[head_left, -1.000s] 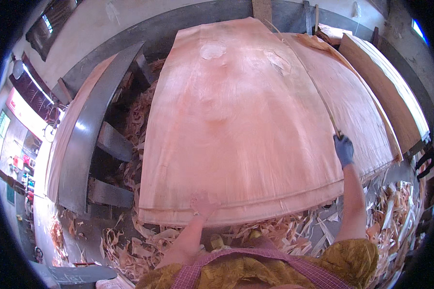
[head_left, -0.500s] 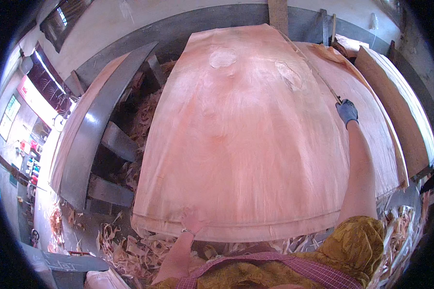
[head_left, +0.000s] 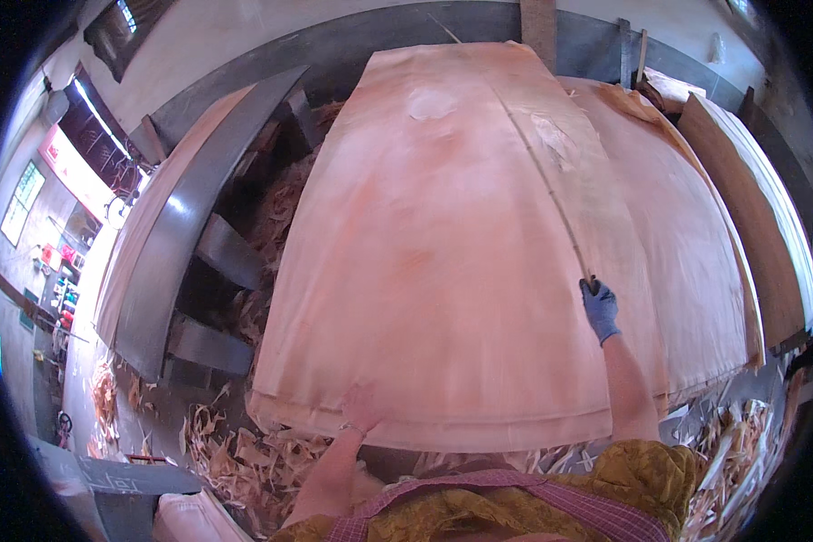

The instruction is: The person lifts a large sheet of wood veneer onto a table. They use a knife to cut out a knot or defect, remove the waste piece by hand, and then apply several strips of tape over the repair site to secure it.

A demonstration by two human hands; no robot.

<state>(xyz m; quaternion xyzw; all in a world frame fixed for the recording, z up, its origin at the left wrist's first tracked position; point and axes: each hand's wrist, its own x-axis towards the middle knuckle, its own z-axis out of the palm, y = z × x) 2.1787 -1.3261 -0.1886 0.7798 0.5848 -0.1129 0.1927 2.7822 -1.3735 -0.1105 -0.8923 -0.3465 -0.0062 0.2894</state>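
Note:
A broad stack of thin, pinkish wood veneer sheets lies in front of me, its layered edge towards my body. My right hand, in a blue-grey glove, is closed around the near end of a long, thin stick. From there the stick slants over the veneer towards the far edge, and its tip reaches past that edge. Bare and slightly blurred, my left hand rests flat on the near left part of the top sheet, fingers stretched out. A pale round patch shows near the sheet's far end.
On the left stands a long grey panel beside several grey blocks. Wood strips and shavings lie along the near edge. More veneer spreads to the right, with a brown board beyond it. A wall rises behind.
My right hand has come nearer and to the left with the stick, which now lies further left across the veneer. My left hand stays at nearly the same spot on the sheet.

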